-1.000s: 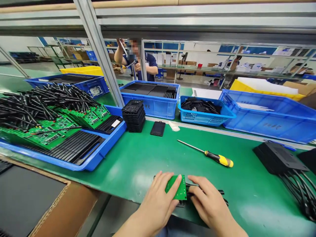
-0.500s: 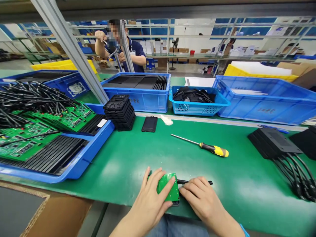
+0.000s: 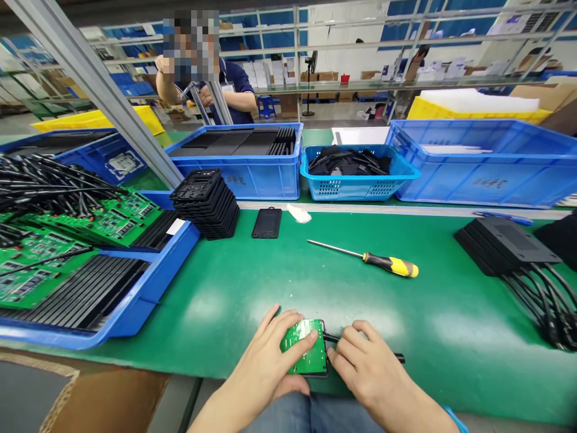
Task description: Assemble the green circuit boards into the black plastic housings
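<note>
A green circuit board (image 3: 312,362) lies in a shallow black plastic case at the table's front edge. My left hand (image 3: 269,356) is wrapped over the board and case from the left, the index finger across the top and the thumb at the near side. A black cable (image 3: 332,338) leaves the board's right side and passes under my right hand (image 3: 368,367). The right fingers are curled on the cable close to the case edge; its black end shows beyond the hand. A yellow-and-black screwdriver (image 3: 390,264) lies behind both hands, touched by neither.
One black case half (image 3: 267,223) lies beside a stack of black cases (image 3: 206,204). A blue tray (image 3: 155,288) of boards and black parts stands left. Finished-looking cabled black boxes (image 3: 509,246) sit right. Blue bins (image 3: 261,180) line the back. A person works opposite.
The board now sits more squarely in its case, whose rim shows along the right. My right hand has closed further on the cable, and the cable's end has moved nearer and right.
</note>
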Motion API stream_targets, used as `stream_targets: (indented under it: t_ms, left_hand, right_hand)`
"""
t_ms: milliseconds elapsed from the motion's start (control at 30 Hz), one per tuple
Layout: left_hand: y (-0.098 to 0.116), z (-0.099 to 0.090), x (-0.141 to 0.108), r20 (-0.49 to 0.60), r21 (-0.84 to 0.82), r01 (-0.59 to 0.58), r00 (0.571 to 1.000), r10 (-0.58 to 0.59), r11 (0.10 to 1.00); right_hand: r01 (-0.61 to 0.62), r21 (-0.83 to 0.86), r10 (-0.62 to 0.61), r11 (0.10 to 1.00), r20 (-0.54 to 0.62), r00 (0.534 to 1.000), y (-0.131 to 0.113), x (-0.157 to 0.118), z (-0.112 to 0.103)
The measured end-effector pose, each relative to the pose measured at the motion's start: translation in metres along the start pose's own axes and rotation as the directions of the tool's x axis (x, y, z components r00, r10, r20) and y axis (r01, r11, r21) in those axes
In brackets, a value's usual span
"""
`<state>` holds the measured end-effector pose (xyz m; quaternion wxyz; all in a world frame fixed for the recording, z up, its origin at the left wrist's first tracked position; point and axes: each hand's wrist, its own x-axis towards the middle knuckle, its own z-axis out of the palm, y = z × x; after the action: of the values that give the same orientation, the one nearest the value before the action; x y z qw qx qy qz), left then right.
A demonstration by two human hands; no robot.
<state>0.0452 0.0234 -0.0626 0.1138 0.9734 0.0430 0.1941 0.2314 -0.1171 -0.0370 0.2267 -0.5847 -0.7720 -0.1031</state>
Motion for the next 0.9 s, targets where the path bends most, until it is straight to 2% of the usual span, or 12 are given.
stream_targets:
  t_ms: [100,167,233,300,367,533,567,667,733,833,900]
  left_hand:
    - [0.0,-0.004,0.003,0.021,-0.026,-0.008,1.0,0.009,1.0]
    - [0.0,-0.007,0.005,0.027,-0.03,-0.01,1.0,0.011,1.0]
    - [-0.001,-0.008,0.006,0.034,-0.026,-0.014,0.999,0.015,1.0]
    - [-0.001,-0.008,0.006,0.048,-0.024,-0.016,0.999,0.017,1.0]
    - [-0.002,-0.007,0.005,0.064,-0.031,-0.002,0.998,0.004,1.0]
    - [-0.002,-0.007,0.004,0.073,-0.091,0.034,0.997,-0.028,0.995]
    - [-0.002,-0.008,0.005,0.08,-0.102,0.036,0.996,-0.028,0.994]
    - [-0.002,-0.011,0.007,0.113,-0.124,0.037,0.993,-0.023,0.992]
    - [-0.002,-0.01,0.007,0.116,-0.139,0.04,0.993,-0.024,0.99]
    - [-0.001,-0.008,0.006,0.108,-0.15,0.054,0.993,-0.038,0.987]
    - [-0.001,-0.007,0.006,0.106,-0.148,0.055,0.994,-0.04,0.987]
  right_hand:
    - [-0.052,0.08,0.048,0.995,0.052,0.998,0.003,-0.002,0.001]
    - [-0.151,0.207,0.128,0.967,0.121,0.984,0.007,-0.003,-0.001]
    - [-0.283,0.268,0.241,0.921,0.179,0.954,0.009,-0.002,-0.002]
    - [-0.384,0.228,0.328,0.895,0.248,0.912,0.011,0.002,-0.002]
    - [-0.44,0.178,0.358,0.88,0.36,0.861,0.013,0.009,-0.004]
    - [-0.555,0.327,0.32,0.765,0.556,0.767,0.032,0.032,-0.017]
    - [-0.589,0.365,0.297,0.721,0.605,0.739,0.038,0.037,-0.019]
    - [-0.694,0.433,0.159,0.575,0.773,0.614,0.059,0.049,-0.018]
    - [-0.724,0.45,0.069,0.524,0.824,0.562,0.068,0.054,-0.015]
    - [-0.717,0.45,0.061,0.532,0.824,0.563,0.069,0.053,-0.014]
    - [-0.668,0.44,0.125,0.6,0.773,0.622,0.061,0.047,-0.016]
